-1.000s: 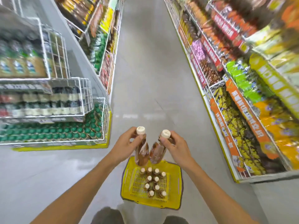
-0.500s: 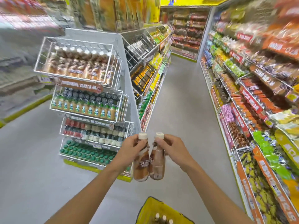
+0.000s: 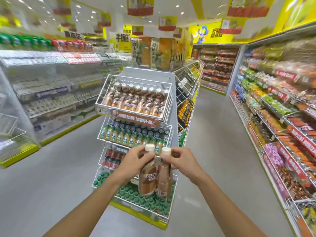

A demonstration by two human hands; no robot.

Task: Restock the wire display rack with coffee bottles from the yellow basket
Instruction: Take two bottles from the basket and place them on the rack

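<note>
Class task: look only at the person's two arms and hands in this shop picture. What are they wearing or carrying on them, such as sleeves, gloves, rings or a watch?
Both forearms enter from the bottom edge, bare as far as the frame shows: no sleeves visible. The left hand and right hand wear no gloves. No watch, bracelet or ring shows on either wrist or on the fingers, and no markings can be made out.

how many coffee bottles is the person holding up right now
2: one in the left hand, left coffee bottle; one in the right hand, right coffee bottle, side by side, touching.
</note>
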